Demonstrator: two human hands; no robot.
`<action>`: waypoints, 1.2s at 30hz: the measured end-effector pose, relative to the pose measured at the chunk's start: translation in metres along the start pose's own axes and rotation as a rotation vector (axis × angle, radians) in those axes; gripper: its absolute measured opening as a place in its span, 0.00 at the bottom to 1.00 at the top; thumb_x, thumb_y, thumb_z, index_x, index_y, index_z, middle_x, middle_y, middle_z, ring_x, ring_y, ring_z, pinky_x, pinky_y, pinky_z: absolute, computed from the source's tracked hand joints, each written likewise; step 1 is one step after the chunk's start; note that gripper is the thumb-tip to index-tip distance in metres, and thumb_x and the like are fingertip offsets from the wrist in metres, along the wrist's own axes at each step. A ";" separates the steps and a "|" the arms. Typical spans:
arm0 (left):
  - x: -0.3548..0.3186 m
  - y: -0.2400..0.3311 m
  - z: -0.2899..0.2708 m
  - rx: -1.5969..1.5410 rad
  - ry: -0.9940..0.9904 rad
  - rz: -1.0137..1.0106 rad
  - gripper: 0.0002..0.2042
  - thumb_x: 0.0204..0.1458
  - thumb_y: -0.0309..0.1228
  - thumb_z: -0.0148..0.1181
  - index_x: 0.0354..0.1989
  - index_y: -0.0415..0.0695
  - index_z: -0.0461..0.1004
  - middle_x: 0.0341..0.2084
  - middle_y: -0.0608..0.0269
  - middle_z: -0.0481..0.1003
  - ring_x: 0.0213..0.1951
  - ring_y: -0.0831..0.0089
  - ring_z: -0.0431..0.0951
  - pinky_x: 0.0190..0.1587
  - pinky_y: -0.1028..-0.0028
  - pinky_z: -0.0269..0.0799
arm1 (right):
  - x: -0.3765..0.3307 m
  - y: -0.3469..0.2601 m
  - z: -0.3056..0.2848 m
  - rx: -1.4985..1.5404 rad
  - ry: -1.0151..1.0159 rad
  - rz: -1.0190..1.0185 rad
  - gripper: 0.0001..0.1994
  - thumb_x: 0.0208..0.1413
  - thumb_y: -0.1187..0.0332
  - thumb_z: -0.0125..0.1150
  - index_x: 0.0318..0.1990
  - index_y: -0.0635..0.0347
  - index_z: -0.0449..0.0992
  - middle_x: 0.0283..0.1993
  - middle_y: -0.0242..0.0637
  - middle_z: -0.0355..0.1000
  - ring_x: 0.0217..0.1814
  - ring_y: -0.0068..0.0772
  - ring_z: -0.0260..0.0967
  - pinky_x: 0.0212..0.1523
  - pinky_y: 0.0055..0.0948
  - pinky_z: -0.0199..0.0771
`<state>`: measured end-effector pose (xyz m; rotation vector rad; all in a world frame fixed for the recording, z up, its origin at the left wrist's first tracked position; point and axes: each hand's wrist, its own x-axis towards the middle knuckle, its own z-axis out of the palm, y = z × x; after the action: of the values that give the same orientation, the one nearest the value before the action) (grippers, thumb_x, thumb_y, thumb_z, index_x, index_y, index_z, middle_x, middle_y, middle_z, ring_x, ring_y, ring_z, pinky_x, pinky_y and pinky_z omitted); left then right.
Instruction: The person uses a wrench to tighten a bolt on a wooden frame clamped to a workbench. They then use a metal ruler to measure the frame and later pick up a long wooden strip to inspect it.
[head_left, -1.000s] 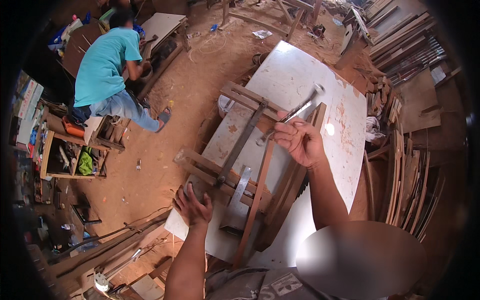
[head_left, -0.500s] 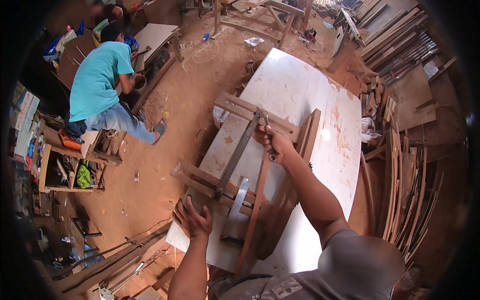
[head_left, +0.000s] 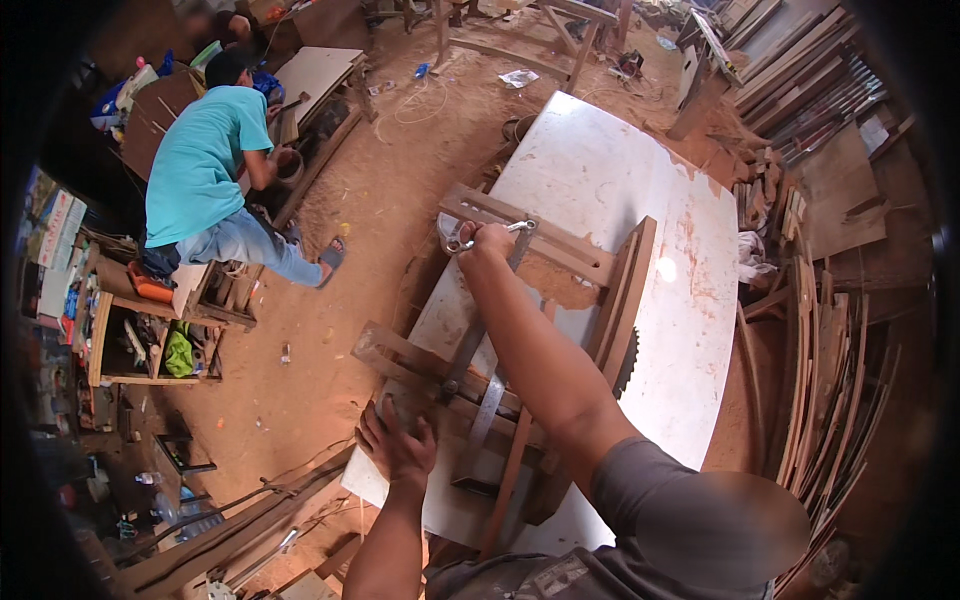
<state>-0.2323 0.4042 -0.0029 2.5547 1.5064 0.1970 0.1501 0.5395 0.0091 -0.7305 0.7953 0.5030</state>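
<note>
A double-ended metal wrench [head_left: 521,227] lies crosswise in my right hand [head_left: 487,246], whose fingers are wrapped round it. That hand is over the far end of a dark flat metal bar [head_left: 467,352], by a slotted wooden arm [head_left: 560,245]. My forearm hides part of the bar. My left hand [head_left: 402,442], fingers spread, rests by the near slotted wooden arm [head_left: 385,350], close to the bar's near bolt. Beside it lies a try square [head_left: 487,408] with a metal blade. A thick wooden fence [head_left: 628,290] runs to the right of my right forearm.
A toothed saw blade [head_left: 630,362] shows beside the fence on the white tabletop [head_left: 690,330]. A co-worker in a turquoise shirt [head_left: 205,165] bends over a bench at the left. Long wood strips [head_left: 800,380] lean at the right. An open tool box [head_left: 150,345] stands left.
My right hand has moved left and away over the bar's far end, and the wrench has swung from upright to crosswise. My left hand stays almost where it was. The view has shifted slightly.
</note>
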 end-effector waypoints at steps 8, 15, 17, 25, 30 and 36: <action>-0.009 -0.007 0.010 0.006 0.078 0.024 0.35 0.56 0.48 0.61 0.71 0.48 0.60 0.67 0.40 0.60 0.71 0.39 0.58 0.72 0.35 0.48 | 0.005 -0.089 -0.097 -0.844 -0.390 0.061 0.10 0.76 0.59 0.49 0.45 0.52 0.72 0.25 0.26 0.62 0.19 0.22 0.54 0.19 0.25 0.55; -0.008 -0.007 0.011 -0.031 0.096 -0.011 0.35 0.55 0.49 0.61 0.71 0.52 0.60 0.66 0.41 0.61 0.69 0.38 0.60 0.71 0.32 0.49 | 0.017 -0.260 0.013 -2.365 -0.651 -0.004 0.17 0.61 0.47 0.70 0.42 0.49 0.85 0.27 0.22 0.68 0.22 0.18 0.61 0.22 0.24 0.62; -0.007 -0.002 0.001 -0.018 0.021 -0.022 0.36 0.55 0.49 0.61 0.70 0.48 0.60 0.67 0.39 0.60 0.70 0.40 0.59 0.72 0.33 0.48 | 0.032 -0.268 0.039 -2.485 -0.673 0.111 0.17 0.58 0.46 0.73 0.38 0.49 0.86 0.25 0.22 0.67 0.21 0.18 0.59 0.23 0.24 0.59; -0.013 -0.006 -0.004 -0.066 0.030 -0.079 0.35 0.56 0.50 0.60 0.71 0.47 0.62 0.67 0.39 0.60 0.72 0.42 0.58 0.74 0.34 0.45 | -0.040 -0.201 -0.109 -2.109 -0.888 -0.277 0.15 0.62 0.66 0.60 0.53 0.64 0.78 0.44 0.48 0.82 0.45 0.40 0.82 0.45 0.40 0.83; -0.011 -0.006 0.011 -0.100 0.045 -0.086 0.36 0.56 0.52 0.60 0.72 0.53 0.61 0.69 0.43 0.61 0.72 0.41 0.58 0.74 0.37 0.45 | -0.156 -0.158 -0.215 -2.382 -0.414 -1.008 0.12 0.58 0.65 0.60 0.42 0.63 0.84 0.43 0.55 0.83 0.44 0.56 0.83 0.43 0.49 0.84; -0.007 -0.009 0.016 -0.232 0.244 0.053 0.32 0.55 0.55 0.64 0.64 0.49 0.73 0.67 0.43 0.65 0.72 0.46 0.61 0.74 0.40 0.50 | -0.216 -0.161 -0.258 -2.425 -0.547 -1.130 0.10 0.57 0.64 0.63 0.33 0.60 0.86 0.35 0.52 0.83 0.42 0.54 0.84 0.43 0.50 0.85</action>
<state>-0.2401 0.4006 -0.0207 2.4549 1.3968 0.6716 0.0051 0.2127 0.1167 -2.7445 -1.3217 0.3252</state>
